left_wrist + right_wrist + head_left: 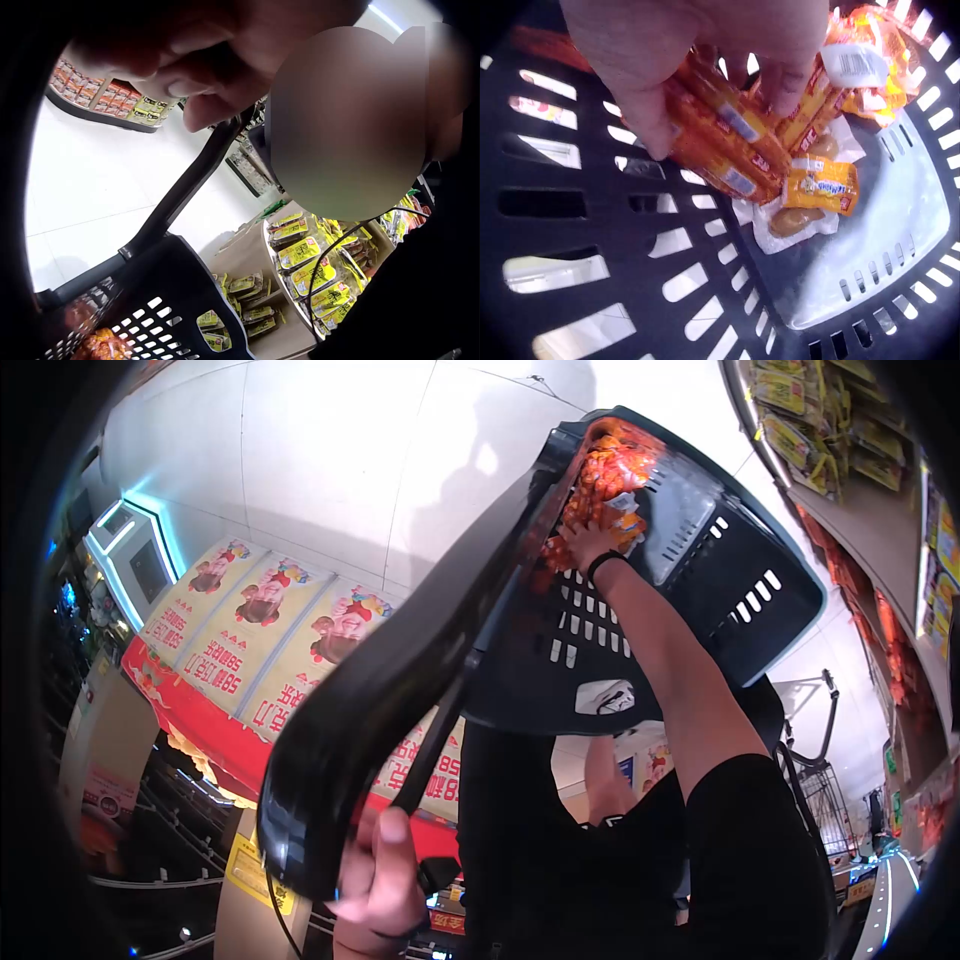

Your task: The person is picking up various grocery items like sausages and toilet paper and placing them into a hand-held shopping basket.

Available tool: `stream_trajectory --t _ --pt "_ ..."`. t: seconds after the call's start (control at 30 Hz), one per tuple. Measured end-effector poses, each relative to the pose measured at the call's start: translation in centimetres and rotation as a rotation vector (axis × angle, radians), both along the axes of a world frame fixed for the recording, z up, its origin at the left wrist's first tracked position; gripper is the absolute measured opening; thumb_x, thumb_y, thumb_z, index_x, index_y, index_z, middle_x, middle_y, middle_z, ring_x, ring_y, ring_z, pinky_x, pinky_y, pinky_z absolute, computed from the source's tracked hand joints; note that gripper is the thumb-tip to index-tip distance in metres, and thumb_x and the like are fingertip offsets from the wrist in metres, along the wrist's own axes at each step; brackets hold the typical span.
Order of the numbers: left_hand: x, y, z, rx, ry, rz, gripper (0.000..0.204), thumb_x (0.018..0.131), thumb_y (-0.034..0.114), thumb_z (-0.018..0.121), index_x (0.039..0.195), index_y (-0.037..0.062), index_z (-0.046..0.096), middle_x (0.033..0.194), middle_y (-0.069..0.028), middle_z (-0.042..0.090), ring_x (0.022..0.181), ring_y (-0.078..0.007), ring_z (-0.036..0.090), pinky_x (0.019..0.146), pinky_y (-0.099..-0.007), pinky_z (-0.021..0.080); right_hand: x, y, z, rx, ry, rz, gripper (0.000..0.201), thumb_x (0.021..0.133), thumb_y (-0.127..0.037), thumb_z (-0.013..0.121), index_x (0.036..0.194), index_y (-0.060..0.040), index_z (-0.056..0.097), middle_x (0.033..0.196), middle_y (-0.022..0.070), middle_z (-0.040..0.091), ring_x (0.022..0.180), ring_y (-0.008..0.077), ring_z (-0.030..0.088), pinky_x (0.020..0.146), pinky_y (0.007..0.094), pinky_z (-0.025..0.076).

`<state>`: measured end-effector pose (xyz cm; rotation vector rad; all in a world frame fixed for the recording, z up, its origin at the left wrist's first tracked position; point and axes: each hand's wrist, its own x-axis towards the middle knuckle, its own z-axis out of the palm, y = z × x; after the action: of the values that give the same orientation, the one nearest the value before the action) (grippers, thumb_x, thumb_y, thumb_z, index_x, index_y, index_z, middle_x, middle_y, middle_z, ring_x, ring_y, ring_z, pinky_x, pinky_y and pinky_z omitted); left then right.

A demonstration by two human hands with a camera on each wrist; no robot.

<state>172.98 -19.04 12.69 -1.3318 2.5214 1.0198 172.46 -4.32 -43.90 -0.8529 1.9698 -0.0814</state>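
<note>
A black shopping basket (700, 610) hangs tilted before the body, its long handle (375, 690) running to the lower left. My left hand (385, 880) grips that handle, and in the left wrist view its curled fingers (210, 97) lie at the dark handle bar (187, 187). Inside the basket, my right hand (705, 45) holds orange-wrapped sticks (731, 142) between thumb and fingers. Under and beside them lie a small yellow packet (821, 185), brown pieces on white wrapping (765, 234) and a shiny orange bag (889, 56) with a barcode label.
A red display stand with printed yellow panels (265, 610) stands at the left in the head view. Shelves of yellow packets (800, 420) line the upper right. The left wrist view shows more yellow packs (304, 255) on a low shelf and pale floor (90, 180).
</note>
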Motion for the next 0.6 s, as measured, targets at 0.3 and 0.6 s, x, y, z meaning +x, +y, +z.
stream_trajectory --t 0.3,0.6 --pt "-0.4 -0.6 0.1 0.063 0.032 -0.034 0.02 0.101 0.009 0.078 0.085 0.006 0.066 0.07 0.0049 0.057 0.06 -0.0022 0.044 0.058 -0.0225 0.031 -2.4 4.9 7.3 -0.307 -0.067 -0.219 0.057 0.081 -0.015 0.082 0.133 -0.0094 0.059 0.123 0.0187 0.07 0.118 0.039 0.068 0.098 0.0509 0.058" --pt "-3.3 -3.2 2.1 -0.067 0.136 -0.277 0.03 0.099 0.014 0.077 0.119 -0.0025 0.062 0.1 -0.013 0.061 0.094 -0.0249 0.059 0.087 -0.0405 0.048 -12.1 16.8 51.0 -0.75 -0.594 -0.965 0.078 0.083 -0.015 0.082 0.151 -0.0016 0.046 0.135 0.0134 0.068 0.128 0.0231 0.066 0.112 0.0398 0.051"
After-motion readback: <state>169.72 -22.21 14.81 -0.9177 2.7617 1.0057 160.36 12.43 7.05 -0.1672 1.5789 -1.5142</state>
